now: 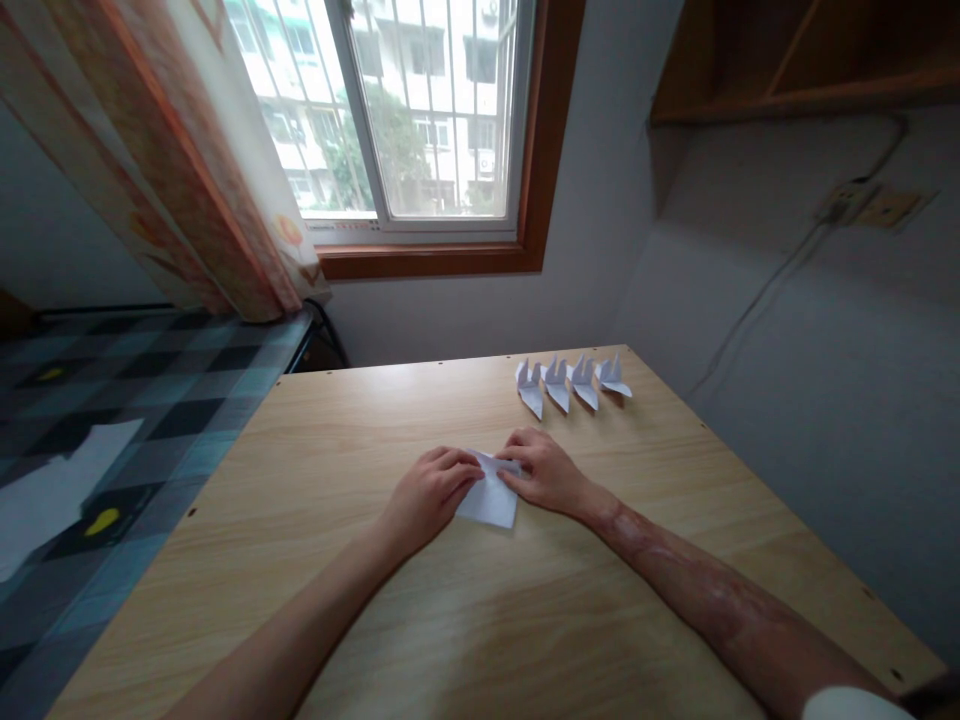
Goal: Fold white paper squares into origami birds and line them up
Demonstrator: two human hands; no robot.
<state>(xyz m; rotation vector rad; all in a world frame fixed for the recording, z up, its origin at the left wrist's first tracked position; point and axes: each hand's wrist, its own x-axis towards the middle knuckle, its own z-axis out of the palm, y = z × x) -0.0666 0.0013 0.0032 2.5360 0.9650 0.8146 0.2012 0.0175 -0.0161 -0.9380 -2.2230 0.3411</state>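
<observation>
A small white sheet of paper (489, 503) lies on the wooden table in front of me, with its far edge folded or raised. My left hand (437, 490) grips it at the left, its fingers pressed together on the paper's upper part. From the right, my right hand (541, 468) pinches the far right edge between thumb and fingers. Beyond my right hand, several folded white paper figures (556, 384) with upright points stand in a row near the table's far edge.
The pale wooden table (337, 600) reaches to the wall below the window (427, 120). To the left, a bed with a checked cover (187, 375) holds loose white sheets (60, 490). A cable (757, 300) hangs down the right wall from a socket.
</observation>
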